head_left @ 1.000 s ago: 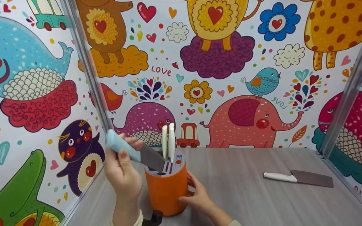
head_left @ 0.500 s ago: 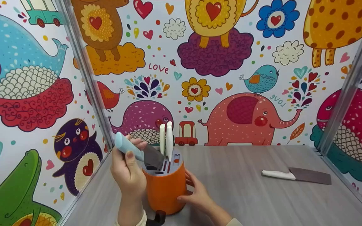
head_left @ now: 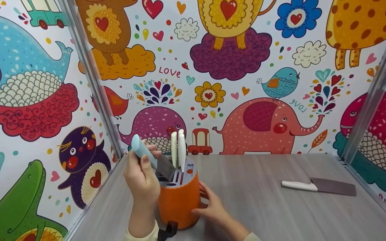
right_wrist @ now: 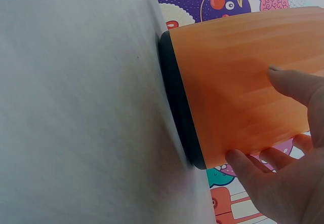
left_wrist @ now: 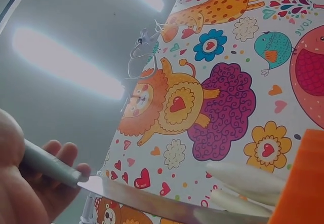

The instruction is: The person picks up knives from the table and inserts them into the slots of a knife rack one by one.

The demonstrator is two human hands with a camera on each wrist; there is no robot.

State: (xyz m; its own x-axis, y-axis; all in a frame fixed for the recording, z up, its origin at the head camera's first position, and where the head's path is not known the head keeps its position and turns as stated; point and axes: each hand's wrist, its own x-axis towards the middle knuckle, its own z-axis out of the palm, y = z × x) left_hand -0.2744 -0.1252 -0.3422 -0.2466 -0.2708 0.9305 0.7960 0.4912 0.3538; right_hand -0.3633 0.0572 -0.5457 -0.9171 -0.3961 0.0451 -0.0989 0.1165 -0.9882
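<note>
My left hand grips the light blue handle of a knife, also seen as a knife in the left wrist view. The knife tilts, its handle up and to the left, its blade pointing down at the slotted top of an orange knife block. Whether the blade's tip is inside a slot I cannot tell. Two white-handled knives stand upright in the block. My right hand holds the block's right side, thumb in front and fingers round the back, as the right wrist view shows with the hand.
A cleaver with a white handle lies flat on the grey wooden table to the right. Cartoon-printed walls enclose the table at the back and both sides, with metal posts at the corners.
My left hand has moved right, and the knife has turned to a steeper angle over the block. My right hand keeps its hold on the block.
</note>
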